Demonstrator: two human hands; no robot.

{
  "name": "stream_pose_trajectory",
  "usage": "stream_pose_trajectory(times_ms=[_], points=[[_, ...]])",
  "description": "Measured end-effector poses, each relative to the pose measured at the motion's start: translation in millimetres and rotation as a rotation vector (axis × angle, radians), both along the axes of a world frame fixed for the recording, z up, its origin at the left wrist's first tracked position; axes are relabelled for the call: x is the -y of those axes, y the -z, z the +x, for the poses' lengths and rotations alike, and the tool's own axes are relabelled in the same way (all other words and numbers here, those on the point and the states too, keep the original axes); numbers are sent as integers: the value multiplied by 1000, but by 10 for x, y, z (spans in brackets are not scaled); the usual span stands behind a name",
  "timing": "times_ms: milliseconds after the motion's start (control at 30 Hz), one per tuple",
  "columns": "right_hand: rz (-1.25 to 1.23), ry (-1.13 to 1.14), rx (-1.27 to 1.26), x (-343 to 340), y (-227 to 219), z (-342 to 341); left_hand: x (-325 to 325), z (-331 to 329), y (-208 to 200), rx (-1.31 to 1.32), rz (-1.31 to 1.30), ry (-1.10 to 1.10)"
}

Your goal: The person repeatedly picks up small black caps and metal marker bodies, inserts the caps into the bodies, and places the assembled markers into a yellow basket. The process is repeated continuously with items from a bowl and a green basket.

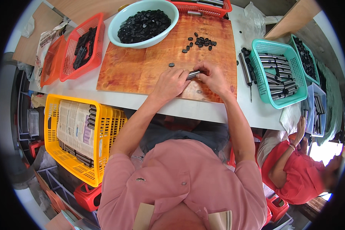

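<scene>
A short silver metal tube point(193, 74) lies slantwise between my two hands, low over the wooden board point(142, 69). My left hand point(170, 83) is closed around its lower left part and hides much of it. At the other end, the fingers of my right hand point(214, 78) are closed on the tube; whether a small piece is pinched there too I cannot tell. Beyond my hands, several small black oval caps point(206, 41) are scattered on the board. One lone cap point(171, 64) sits just past my left hand.
A pale blue bowl point(174, 23) of black caps stands at the back left. Red baskets point(98, 46) flank it. Right of the board are a screwdriver-like tool point(245, 69) and a teal basket point(301, 90) of metal tubes. A yellow crate point(99, 153) stands lower left; a co-worker point(291, 172) sits at right.
</scene>
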State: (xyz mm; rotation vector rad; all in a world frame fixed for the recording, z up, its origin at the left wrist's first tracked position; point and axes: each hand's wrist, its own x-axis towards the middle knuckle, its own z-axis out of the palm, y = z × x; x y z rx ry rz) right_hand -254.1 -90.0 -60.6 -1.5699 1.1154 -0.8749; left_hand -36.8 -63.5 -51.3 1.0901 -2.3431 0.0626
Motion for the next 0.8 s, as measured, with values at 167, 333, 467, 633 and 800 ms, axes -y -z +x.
stream_pose_trajectory(times_ms=[167,333,467,633,800], points=[[-12,12,20,-40,15,-3,-43,-2,41,-69,63,-29],[-49,29,-22,-91,20,-45,-73,4,27,-148,116,-20],[-69,37,-27,-108,51,-52,-79,5,16,-165,224,-46],[-21,76,-224,55,-192,90,-75,-36,-44,-124,269,-58],[-118,80,-566,360,-222,457,-37,-69,-83,-169,280,-63]])
